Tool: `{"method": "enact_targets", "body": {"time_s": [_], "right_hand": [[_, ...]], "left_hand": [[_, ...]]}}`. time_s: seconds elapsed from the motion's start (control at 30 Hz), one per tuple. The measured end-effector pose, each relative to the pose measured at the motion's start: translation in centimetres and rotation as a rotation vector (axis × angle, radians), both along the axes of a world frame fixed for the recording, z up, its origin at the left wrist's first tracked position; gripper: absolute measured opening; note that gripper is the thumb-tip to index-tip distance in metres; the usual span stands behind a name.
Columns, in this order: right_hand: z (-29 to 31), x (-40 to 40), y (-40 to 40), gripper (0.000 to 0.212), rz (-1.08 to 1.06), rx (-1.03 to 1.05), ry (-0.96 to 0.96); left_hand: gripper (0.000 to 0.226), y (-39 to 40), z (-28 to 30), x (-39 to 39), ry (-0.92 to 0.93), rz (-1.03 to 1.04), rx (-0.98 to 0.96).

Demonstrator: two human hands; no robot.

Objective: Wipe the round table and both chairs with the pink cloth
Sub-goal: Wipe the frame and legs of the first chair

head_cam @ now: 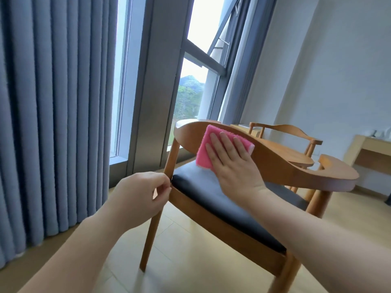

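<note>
Counting from biggest to smallest: two wooden chairs, one round table, one pink cloth, two hands. Standing behind the near chair, with its curved back rail lying right under the right fingers and running long-ways from up-left of them to down-right of them. Spotting the far chair well beyond the fingertips, and a bit of the round table peeking out between the two chairs, past the rail. Pressing the pink cloth flat against the rail with the right hand, fingers straight and lying side by side on top of it, not curling round it. Leaving some cloth sticking out past the fingertips and hanging down below the rail, to the left of the fingers. Curling the left hand at the back post of the near chair, down and to the left of the cloth, thumb and fingertips seeming to pinch the post to steady it. Judging the right hand as the nearer one for wiping, being on the cloth. Guessing the next swipe needing to go along the rail's long line, down-right toward the arm end or up-left toward the other end. Thinking the dark seat, the far chair and the table possibly waiting for wiping, though not telling that for sure from here.
</note>
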State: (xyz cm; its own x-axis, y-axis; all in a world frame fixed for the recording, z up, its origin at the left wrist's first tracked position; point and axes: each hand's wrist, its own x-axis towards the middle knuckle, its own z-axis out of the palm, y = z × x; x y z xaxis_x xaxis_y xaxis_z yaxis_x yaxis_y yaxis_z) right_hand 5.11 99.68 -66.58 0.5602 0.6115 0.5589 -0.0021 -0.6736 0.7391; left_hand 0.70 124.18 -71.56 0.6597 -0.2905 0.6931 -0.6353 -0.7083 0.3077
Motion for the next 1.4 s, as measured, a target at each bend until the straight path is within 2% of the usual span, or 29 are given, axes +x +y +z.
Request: {"method": "enact_targets", "body": {"time_s": [0.23,0.53,0.7,0.87,1.13,1.4], "right_hand": [[-0.8,4.8,7.3,0.059,-0.121,0.05,0.156],[-0.3,9.2,13.8,0.058,-0.412,-0.059,0.106],[0.0,10.8,15.4,0.057,-0.482,-0.048,0.134],[0.2,10.4,14.5,0.059,-0.428,-0.055,0.165],[1.0,5.6,8.7,0.06,-0.174,0.008,0.214],[0.8,-0.4,-0.9,0.065,0.004,0.021,-0.014]], "left_hand": [[0.011,3.5,-1.0,0.6,0.023,0.099,-0.054],[0.01,6.3,-2.8,3.2,0.082,0.155,-0.13],[0.009,6.6,-3.1,4.2,0.073,0.14,-0.168],[0.009,6.4,-3.1,4.4,0.051,0.125,-0.153],[0.012,3.3,-2.6,3.9,0.03,0.038,-0.118],[0.008,-0.7,-1.5,2.9,-0.008,-0.055,-0.077]]}}
